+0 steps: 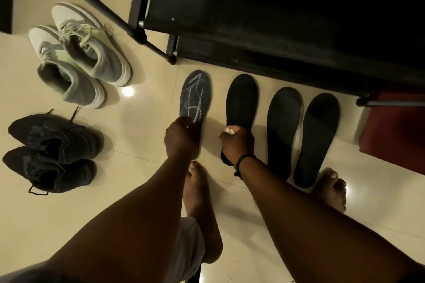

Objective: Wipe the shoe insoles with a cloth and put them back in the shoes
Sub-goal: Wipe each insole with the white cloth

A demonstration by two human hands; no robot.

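Observation:
Several dark insoles lie in a row on the tiled floor in front of a black rack. My left hand (181, 138) grips the heel end of the leftmost insole (195, 96), which shows pale mesh marks. My right hand (236, 142) rests on the heel half of the second insole (241, 99) and pinches a small white cloth (229, 130). Two more black insoles (284, 126) (318, 140) lie to the right, slightly overlapping. A grey pair of sneakers (80, 53) and a black pair (50, 151) stand on the floor at the left.
A black shoe rack (276, 30) fills the upper right, with one slanting tube crossing the upper left. A dark red object (395, 131) sits at the right edge. My bare feet (331, 188) stand just behind the insoles.

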